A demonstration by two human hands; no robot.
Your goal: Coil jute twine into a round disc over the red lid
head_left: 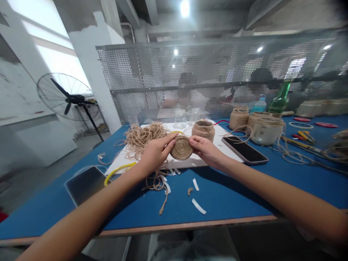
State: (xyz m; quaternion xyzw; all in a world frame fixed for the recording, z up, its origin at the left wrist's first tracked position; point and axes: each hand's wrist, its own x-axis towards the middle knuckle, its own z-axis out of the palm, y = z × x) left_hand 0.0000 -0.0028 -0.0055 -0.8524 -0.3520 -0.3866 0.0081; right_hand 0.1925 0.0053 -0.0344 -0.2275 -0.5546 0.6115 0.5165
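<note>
Between both hands I hold up a round coiled-twine disc (182, 148), its flat spiral face turned toward me. My left hand (157, 150) pinches its left edge, and my right hand (203, 148) grips the right edge between thumb and fingers. Just behind the disc stands a jar wrapped in twine (203, 129), open at the top. A large loose heap of twine (146, 136) lies behind and left of my left hand, on a white sheet (225, 152). Some strands trail down toward the table's front.
On the blue table (231, 195) lie paper scraps (199, 206), a phone (244, 149) and a dark tablet (85, 185). Clear jars (179, 119) stand at the back. To the right are wrapped jars (239, 116), a green bottle (281, 97) and pliers (304, 136). People sit behind a perforated screen (157, 79).
</note>
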